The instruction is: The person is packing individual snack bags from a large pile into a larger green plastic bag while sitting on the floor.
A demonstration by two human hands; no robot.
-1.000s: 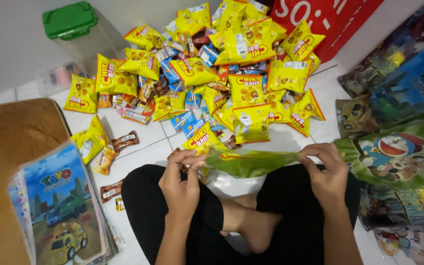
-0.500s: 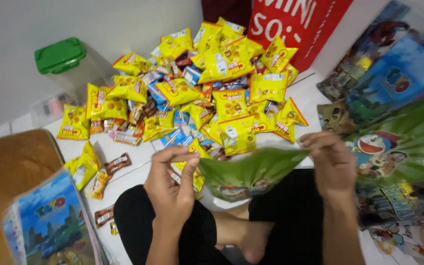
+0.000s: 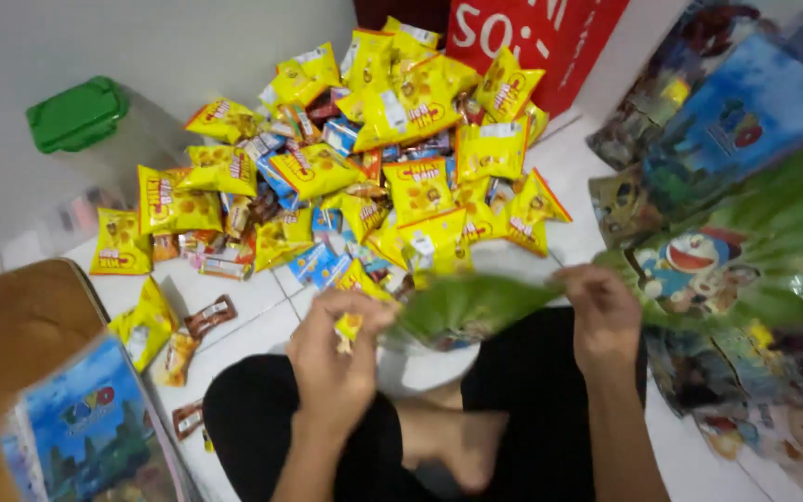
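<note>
Green plastic goodie bag (image 3: 471,307) is stretched over the lap between both hands, its mouth pulled wider than a second ago. Left hand (image 3: 336,349) pinches one edge, right hand (image 3: 603,316) the other; yellow snack packets (image 3: 374,158) are heaped beyond.

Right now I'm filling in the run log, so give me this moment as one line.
left hand: pinches green cartoon bag edge | right hand: pinches other edge | bag: stretched between hands above lap | ahead: yellow snack packets heaped on floor
</note>
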